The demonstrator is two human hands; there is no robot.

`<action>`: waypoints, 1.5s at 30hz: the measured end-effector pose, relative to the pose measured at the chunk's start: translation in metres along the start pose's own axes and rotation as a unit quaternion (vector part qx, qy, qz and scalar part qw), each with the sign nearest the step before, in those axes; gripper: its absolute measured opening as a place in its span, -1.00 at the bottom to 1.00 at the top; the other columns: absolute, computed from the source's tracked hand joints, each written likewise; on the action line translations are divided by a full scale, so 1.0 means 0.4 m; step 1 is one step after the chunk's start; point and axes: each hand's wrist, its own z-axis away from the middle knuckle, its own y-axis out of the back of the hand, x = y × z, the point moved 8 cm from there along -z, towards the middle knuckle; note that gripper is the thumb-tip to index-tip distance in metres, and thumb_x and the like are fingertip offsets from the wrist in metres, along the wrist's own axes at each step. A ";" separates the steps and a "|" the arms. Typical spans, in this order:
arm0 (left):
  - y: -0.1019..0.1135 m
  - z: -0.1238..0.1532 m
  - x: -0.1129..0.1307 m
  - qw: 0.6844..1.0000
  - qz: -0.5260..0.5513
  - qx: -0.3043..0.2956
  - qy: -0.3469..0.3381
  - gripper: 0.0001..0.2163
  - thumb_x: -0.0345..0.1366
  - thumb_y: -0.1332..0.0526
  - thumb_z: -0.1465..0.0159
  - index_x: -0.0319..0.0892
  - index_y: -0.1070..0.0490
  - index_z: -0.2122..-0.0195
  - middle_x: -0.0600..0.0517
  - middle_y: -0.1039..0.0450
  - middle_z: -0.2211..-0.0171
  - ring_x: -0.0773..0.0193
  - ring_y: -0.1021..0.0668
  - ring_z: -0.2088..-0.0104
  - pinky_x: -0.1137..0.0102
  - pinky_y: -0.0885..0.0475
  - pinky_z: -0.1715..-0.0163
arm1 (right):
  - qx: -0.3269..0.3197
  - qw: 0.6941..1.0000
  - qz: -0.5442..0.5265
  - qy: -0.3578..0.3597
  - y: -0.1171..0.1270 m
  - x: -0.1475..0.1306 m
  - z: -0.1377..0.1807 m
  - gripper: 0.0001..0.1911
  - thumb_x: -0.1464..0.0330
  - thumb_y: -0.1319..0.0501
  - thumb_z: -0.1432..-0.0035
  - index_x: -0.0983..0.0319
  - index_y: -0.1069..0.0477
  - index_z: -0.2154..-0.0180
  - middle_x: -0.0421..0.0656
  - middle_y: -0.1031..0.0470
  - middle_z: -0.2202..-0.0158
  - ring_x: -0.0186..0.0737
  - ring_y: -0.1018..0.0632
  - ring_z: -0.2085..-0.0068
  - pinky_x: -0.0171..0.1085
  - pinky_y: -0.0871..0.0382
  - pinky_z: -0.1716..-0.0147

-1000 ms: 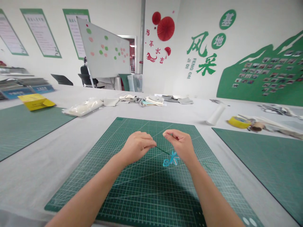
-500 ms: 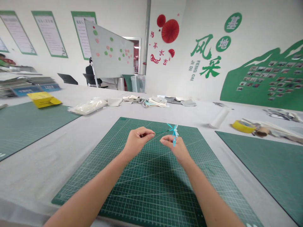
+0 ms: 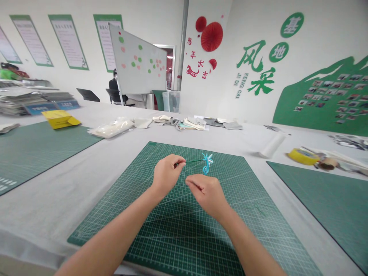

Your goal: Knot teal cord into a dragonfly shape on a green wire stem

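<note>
In the head view my left hand [image 3: 169, 171] pinches the thin green stem of a blue craft flower [image 3: 208, 158]. The stem points to the right, and the flower head has pale, bead-like petals with a blue curl hanging below. Nearer to me, my right hand [image 3: 207, 191] is closed with thumb and finger pressed together, just below the flower and apart from it. Whether anything thin is in that pinch, I cannot make out. Both hands are above a green cutting mat [image 3: 172, 234] marked with a white grid.
Other cutting mats lie left [image 3: 43, 153] and right [image 3: 322, 203]. A yellow box [image 3: 61, 119], a clear plastic bag [image 3: 112, 128] and fabric scraps [image 3: 194, 123] lie beyond. A yellow tape roll [image 3: 303, 156] and a cardboard tube [image 3: 328, 164] are at right. A person sits far back.
My right hand has moved down and left, away from the flower. The flower has turned, so its blue curl now shows. My left hand keeps its pinch on the stem. The view has shifted slightly.
</note>
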 end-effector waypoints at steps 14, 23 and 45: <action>-0.048 0.023 0.085 0.960 -0.134 -0.113 -0.217 -0.81 -0.30 -0.08 -0.32 -0.12 -0.50 0.27 0.05 -0.54 0.33 0.26 -0.50 0.29 0.35 -0.28 0.25 | 0.185 0.982 0.003 -0.031 0.142 0.055 0.010 -0.82 0.36 -0.11 -0.22 0.18 -0.49 0.32 -0.21 -0.56 0.36 -0.30 -0.52 0.36 -0.34 -0.32 0.32; -0.059 0.038 0.115 0.953 -0.010 -0.191 -0.237 -0.84 -0.35 -0.12 -0.29 -0.12 -0.51 0.31 0.04 -0.54 0.35 0.27 -0.51 0.28 0.35 -0.31 0.24 | 0.158 0.967 -0.123 -0.157 0.155 0.182 0.001 -0.79 0.22 -0.22 -0.08 0.22 -0.52 0.42 -0.31 -0.18 0.68 -0.40 -0.18 0.60 -0.34 -0.06 0.57; 0.004 -0.015 -0.044 0.987 0.138 0.017 0.086 -0.89 -0.29 -0.22 -0.14 -0.20 -0.51 0.40 0.04 -0.54 0.44 0.30 -0.51 0.42 0.40 -0.39 0.37 | 0.000 0.989 -0.106 -0.106 -0.011 0.097 -0.011 -0.80 0.34 -0.13 -0.14 0.20 -0.50 0.44 -0.28 -0.39 0.60 -0.35 -0.36 0.54 -0.36 -0.17 0.50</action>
